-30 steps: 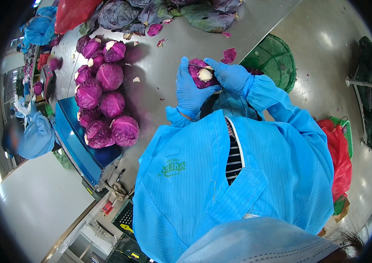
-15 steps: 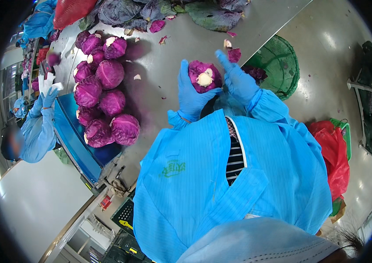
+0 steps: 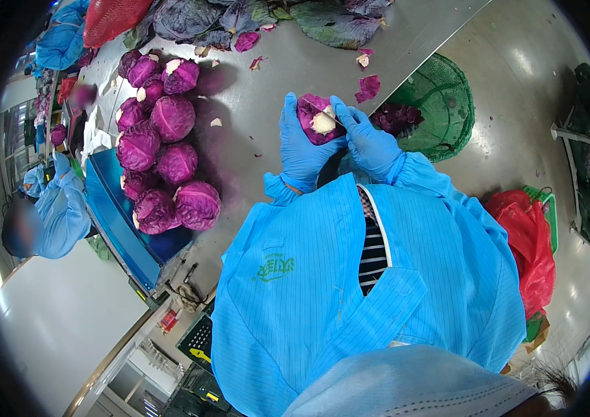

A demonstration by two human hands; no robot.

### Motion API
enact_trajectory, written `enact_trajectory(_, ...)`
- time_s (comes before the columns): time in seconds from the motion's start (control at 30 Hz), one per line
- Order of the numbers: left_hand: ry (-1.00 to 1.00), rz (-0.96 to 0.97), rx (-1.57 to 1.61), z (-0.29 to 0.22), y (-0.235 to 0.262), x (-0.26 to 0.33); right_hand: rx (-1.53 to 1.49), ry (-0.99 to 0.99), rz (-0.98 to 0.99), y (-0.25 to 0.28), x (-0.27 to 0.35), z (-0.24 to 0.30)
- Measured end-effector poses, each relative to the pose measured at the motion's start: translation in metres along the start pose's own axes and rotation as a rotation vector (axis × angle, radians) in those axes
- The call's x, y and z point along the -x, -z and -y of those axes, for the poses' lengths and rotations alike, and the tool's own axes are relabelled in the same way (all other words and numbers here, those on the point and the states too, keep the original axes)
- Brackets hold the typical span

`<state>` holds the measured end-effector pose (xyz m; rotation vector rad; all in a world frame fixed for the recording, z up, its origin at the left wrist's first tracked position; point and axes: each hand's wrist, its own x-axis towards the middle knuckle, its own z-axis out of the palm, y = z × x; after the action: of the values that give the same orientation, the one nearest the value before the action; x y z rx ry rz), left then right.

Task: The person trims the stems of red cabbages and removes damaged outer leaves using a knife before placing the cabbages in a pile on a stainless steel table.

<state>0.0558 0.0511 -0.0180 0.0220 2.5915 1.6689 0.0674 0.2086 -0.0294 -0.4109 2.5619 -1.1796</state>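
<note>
A small purple cabbage [image 3: 310, 111] with a pale cut stem end facing up rests in my left hand [image 3: 302, 153], whose gloved fingers wrap its left and lower sides. My right hand [image 3: 372, 142], also in a blue glove, is closed at the cabbage's right side. From its fingers a thin pale line, like a narrow blade seen edge-on, runs across the cabbage beside the stem; the handle is hidden. A loose purple leaf piece [image 3: 368, 87] lies on the steel table [image 3: 246, 111] just beyond my right hand.
Several trimmed purple cabbages [image 3: 173, 118] are grouped at the left, beside a blue chute [image 3: 118, 222]. Large dark outer leaves [image 3: 336, 24] lie at the far edge. A green mesh basket [image 3: 447, 104] holding leaf scraps stands right of the table. Another person [image 3: 62, 215] works at the far left.
My right hand has moved left onto the cabbage, its fingers closing, and the thin edge now shows across it. The other person's hands at the left have lowered.
</note>
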Motion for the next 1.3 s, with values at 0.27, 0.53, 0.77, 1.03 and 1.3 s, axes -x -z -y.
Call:
enact_trajectory(0.27, -0.025, -0.067, -0.219, -0.01, -0.005, -0.001, 0.085, -0.202, 0.133, 0.022, -0.012, 0.027)
enact_trajectory(0.53, -0.023, -0.063, -0.228, -0.012, -0.003, 0.002, 0.215, 0.012, 0.247, 0.043, -0.025, 0.008)
enact_trajectory(0.77, -0.008, -0.07, -0.268, -0.01, -0.005, 0.001, 0.238, -0.144, 0.185, 0.041, -0.018, 0.034)
enact_trajectory(1.03, 0.028, -0.058, -0.201, -0.021, -0.003, 0.002, 0.212, -0.03, 0.203, 0.043, -0.022, 0.018)
enact_trajectory(1.3, 0.028, -0.041, -0.262, -0.019, -0.003, -0.003, 0.2, -0.166, 0.213, 0.044, -0.021, 0.035)
